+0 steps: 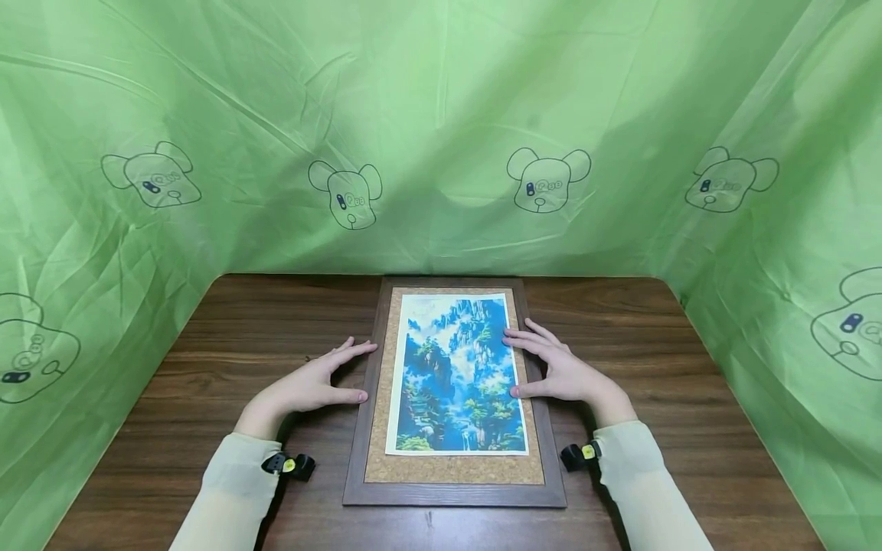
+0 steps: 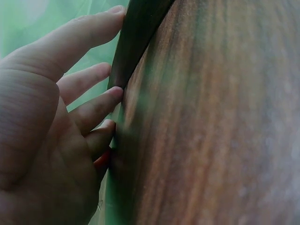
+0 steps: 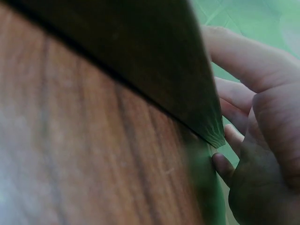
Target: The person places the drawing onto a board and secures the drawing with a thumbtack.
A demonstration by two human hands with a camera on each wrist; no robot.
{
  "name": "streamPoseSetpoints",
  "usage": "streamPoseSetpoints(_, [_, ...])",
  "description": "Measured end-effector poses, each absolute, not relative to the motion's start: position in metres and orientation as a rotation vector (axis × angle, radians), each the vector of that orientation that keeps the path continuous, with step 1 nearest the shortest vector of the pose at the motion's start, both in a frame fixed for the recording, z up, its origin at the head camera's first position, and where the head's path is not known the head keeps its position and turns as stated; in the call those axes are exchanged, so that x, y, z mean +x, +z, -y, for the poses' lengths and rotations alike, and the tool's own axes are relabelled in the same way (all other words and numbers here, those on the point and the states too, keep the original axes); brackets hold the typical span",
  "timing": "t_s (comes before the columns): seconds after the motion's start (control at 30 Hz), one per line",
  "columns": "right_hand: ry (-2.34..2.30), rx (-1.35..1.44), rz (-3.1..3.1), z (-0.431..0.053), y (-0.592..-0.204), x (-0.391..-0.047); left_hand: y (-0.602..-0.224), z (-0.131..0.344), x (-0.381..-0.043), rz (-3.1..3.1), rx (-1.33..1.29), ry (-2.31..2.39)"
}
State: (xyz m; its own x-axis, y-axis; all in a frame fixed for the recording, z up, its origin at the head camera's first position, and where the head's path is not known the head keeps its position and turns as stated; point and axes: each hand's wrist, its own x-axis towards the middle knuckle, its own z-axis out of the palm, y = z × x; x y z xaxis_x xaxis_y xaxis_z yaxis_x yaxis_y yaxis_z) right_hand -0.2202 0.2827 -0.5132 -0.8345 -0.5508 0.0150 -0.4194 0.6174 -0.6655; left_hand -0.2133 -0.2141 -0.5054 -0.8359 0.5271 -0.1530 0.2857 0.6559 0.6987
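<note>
A cork board (image 1: 455,470) with a dark wooden frame (image 1: 455,496) lies flat in front of me. On the cork is a white-bordered print (image 1: 455,375) of blue mountains, trees and waterfalls, slightly tilted. My left hand (image 1: 310,386) has its thumb and fingertips at the frame's left side; the left wrist view shows those fingers (image 2: 93,112) extended along the dark frame edge. Over the right side of the frame reaches my right hand (image 1: 565,371), its thumb and fingertips at the print's right border. Its fingers are spread and hold nothing.
The board stands on a brown wood-grain table (image 1: 661,367), its far end close to the back edge. Green cloth (image 1: 441,115) printed with cartoon bear heads hangs behind and on both sides. Small black wrist cameras sit at both cuffs.
</note>
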Motion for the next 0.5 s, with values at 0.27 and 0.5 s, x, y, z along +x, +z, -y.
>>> streamPoseSetpoints(0.27, [-1.034,-0.8,-2.643,-0.282,-0.513,-0.22,-0.501,0.214,-0.214,-2.608,0.664,0.98])
streamPoseSetpoints(0.5, [-1.056,-0.811,-2.642,-0.283,-0.517,-0.221,-0.492,0.229,-0.221,-2.902,0.708,1.172])
